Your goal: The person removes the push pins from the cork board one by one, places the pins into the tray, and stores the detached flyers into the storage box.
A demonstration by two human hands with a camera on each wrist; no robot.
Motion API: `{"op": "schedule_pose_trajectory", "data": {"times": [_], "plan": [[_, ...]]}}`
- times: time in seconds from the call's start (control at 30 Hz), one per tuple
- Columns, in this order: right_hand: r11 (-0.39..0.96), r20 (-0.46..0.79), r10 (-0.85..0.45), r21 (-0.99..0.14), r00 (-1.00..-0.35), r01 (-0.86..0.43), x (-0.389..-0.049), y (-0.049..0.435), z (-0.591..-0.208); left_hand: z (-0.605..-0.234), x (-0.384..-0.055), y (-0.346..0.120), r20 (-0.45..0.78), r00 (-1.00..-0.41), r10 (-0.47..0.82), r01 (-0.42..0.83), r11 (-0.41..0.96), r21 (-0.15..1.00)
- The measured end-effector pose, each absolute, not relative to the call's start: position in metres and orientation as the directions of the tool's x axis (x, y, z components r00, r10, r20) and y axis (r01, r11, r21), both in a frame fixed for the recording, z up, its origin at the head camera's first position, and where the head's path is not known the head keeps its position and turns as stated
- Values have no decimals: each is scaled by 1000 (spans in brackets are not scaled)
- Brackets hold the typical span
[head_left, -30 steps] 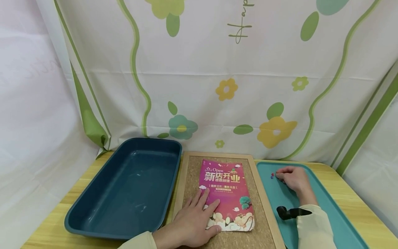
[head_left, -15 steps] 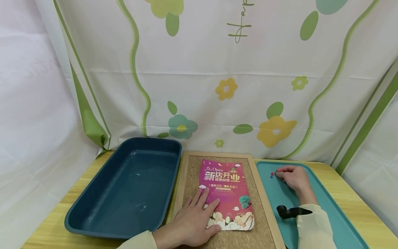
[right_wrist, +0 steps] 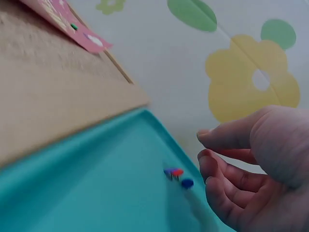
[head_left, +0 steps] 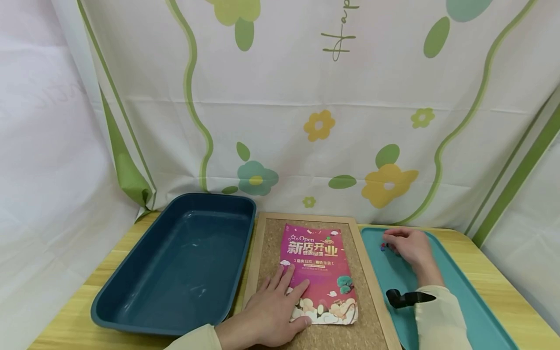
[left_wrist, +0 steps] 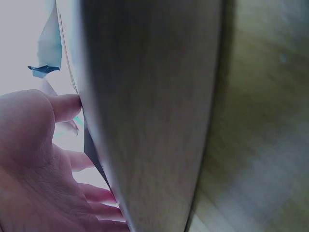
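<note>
– "How is your right hand (right_wrist: 256, 164) at this moment?"
– "Its fingers are bent, with only a small gap between the tips, and I see nothing held between them."
– "And the pins?"
– "The red pin (right_wrist: 177, 172) and the purple pin (right_wrist: 167, 171) sit together on the teal tray (head_left: 395, 274), at two o'clock from the poster (head_left: 321, 291). The dark blue pin (right_wrist: 188, 183) is just beside my fingers."
– "Your left hand (head_left: 271, 313)?"
– "It rests on the poster's seven o'clock part, fingers spread, gripping nothing. The poster lies upon the cork board (head_left: 345, 338); the blue basin (head_left: 175, 282) is at nine o'clock from this board."
</note>
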State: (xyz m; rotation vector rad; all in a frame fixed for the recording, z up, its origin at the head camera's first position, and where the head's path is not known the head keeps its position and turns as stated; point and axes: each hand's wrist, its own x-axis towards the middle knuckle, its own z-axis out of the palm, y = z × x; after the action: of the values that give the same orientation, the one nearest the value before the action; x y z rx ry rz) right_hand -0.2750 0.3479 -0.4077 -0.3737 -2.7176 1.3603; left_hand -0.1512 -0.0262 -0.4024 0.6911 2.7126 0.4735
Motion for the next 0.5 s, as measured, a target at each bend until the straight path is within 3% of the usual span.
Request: {"op": "schedule_pose_trajectory", "data": {"times": [0.5], "plan": [[575, 3, 149, -814, -989, 85, -276, 307, -383, -402, -152, -26, -216, -837, 502, 399, 832, 385]]}}
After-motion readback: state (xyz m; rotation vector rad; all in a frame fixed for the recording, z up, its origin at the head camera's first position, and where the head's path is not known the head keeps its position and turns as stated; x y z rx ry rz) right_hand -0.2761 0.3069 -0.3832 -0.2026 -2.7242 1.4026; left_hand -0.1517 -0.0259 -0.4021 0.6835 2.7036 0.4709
